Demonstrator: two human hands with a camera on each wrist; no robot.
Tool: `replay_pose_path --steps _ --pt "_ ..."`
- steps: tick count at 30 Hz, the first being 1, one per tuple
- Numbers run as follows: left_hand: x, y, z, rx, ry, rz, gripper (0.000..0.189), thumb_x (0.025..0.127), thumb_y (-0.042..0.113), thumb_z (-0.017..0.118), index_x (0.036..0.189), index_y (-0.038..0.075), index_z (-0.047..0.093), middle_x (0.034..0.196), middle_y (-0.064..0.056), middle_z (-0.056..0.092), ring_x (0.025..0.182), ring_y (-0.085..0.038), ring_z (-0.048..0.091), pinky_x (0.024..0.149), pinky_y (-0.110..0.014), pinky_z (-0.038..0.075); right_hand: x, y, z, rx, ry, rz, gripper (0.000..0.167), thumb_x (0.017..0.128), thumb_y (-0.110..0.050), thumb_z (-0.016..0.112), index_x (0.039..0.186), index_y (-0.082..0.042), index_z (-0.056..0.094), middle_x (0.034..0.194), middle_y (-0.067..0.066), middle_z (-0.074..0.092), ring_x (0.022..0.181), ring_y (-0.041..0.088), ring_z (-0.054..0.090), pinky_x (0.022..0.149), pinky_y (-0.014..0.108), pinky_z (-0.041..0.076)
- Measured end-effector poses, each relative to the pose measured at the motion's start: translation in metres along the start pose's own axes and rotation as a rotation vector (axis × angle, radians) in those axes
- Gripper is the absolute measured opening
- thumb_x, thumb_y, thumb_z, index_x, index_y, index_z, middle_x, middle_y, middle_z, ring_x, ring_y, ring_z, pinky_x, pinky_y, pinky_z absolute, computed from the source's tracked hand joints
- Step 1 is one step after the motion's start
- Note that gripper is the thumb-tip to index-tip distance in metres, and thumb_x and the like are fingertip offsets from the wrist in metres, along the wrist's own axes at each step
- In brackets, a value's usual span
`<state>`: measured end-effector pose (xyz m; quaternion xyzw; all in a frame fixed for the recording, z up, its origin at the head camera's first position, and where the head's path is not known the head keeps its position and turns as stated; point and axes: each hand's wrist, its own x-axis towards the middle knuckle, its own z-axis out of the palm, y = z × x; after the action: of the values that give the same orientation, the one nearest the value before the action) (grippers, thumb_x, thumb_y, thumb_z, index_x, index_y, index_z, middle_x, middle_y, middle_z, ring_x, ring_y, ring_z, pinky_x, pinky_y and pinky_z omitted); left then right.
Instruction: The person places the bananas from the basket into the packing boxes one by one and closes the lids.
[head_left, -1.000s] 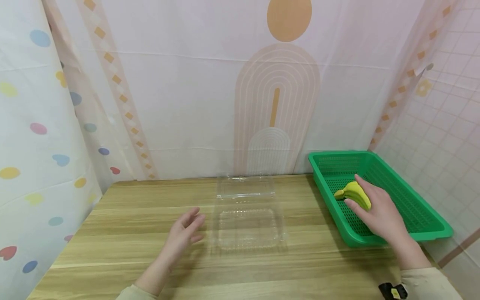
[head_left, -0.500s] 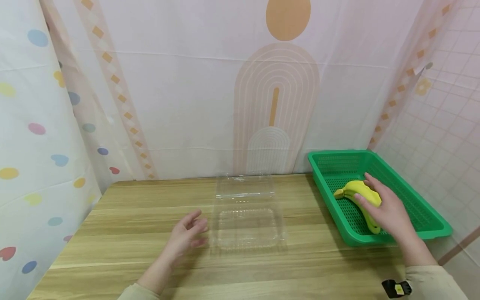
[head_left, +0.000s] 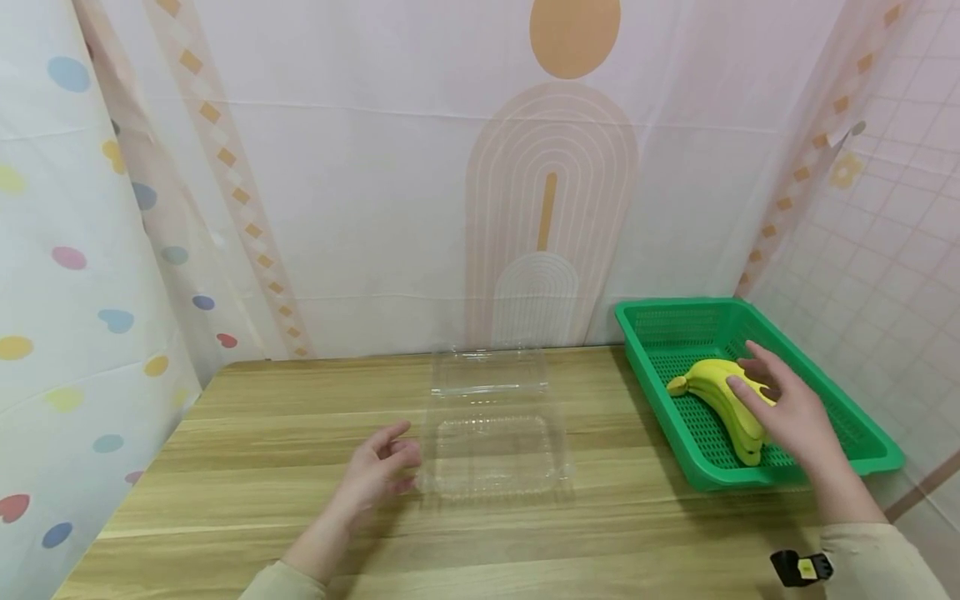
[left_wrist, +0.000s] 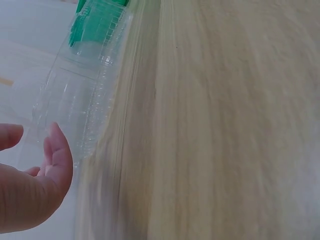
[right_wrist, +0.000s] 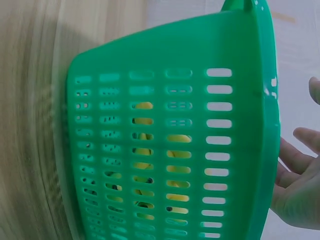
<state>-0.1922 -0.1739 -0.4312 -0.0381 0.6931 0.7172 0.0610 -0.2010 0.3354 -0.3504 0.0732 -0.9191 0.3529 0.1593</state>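
A bunch of yellow bananas [head_left: 720, 392] lies in the green basket [head_left: 675, 442] at the right of the head view. My right hand [head_left: 795, 417] hovers over its right side, thumb and fingers spread and apart from the fruit. In the right wrist view, yellow shows only through the slots of the basket's wall. A clear plastic clamshell container [head_left: 495, 454] stands with its lid raised at the table's middle. Just left of it is my left hand [head_left: 378, 467], fingers loosely bent and holding nothing. Whether its fingertips touch the container's side, I cannot tell.
The wooden table [head_left: 247, 467] runs back to a patterned curtain [head_left: 375, 208]. A tiled-pattern sheet [head_left: 892, 275] hangs close to the basket's right side. A small black device [head_left: 801, 568] sits by the right sleeve.
My right hand has drawn back to the right from the bananas, so more of the bunch shows. The left hand has shifted slightly right, closer to the container.
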Motion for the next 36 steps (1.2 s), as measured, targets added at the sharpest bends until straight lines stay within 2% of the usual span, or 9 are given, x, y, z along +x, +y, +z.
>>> replay_pose_path --steps 9,19,24,36 --pt "0.004 -0.002 0.002 -0.009 0.002 -0.020 0.059 0.093 -0.004 0.061 0.146 -0.008 0.036 0.110 -0.014 0.057 0.090 -0.016 0.059 0.072 -0.027 0.055 0.004 0.007 -0.008 0.026 -0.029 0.069 0.069 0.105 -0.034 0.048 0.157 -0.002 0.016 0.141 0.034 0.043 0.122 0.054 0.043 0.088 0.069 0.039" --pt "0.004 -0.003 0.003 0.025 -0.006 -0.022 0.056 0.093 -0.004 0.062 0.144 -0.008 0.039 0.104 -0.010 0.057 0.088 -0.017 0.057 0.069 -0.026 0.055 0.011 0.013 -0.018 0.063 -0.081 0.095 0.072 0.106 -0.036 0.045 0.158 -0.002 0.010 0.143 0.037 0.039 0.126 0.057 0.034 0.092 0.075 0.032" --pt "0.005 -0.003 0.003 0.037 -0.010 -0.023 0.056 0.093 -0.003 0.062 0.144 -0.008 0.040 0.103 -0.010 0.057 0.087 -0.017 0.056 0.068 -0.026 0.054 0.016 0.015 -0.023 0.049 -0.112 0.104 0.073 0.106 -0.037 0.045 0.157 -0.001 0.009 0.143 0.038 0.037 0.126 0.057 0.034 0.092 0.075 0.032" --pt "0.007 -0.005 0.002 0.037 -0.015 -0.038 0.057 0.092 -0.006 0.062 0.145 -0.006 0.040 0.098 -0.007 0.056 0.084 -0.016 0.055 0.066 -0.025 0.054 0.028 0.021 -0.033 0.023 -0.126 0.123 0.074 0.105 -0.040 0.043 0.157 0.001 0.008 0.143 0.041 0.034 0.126 0.059 0.034 0.092 0.074 0.033"
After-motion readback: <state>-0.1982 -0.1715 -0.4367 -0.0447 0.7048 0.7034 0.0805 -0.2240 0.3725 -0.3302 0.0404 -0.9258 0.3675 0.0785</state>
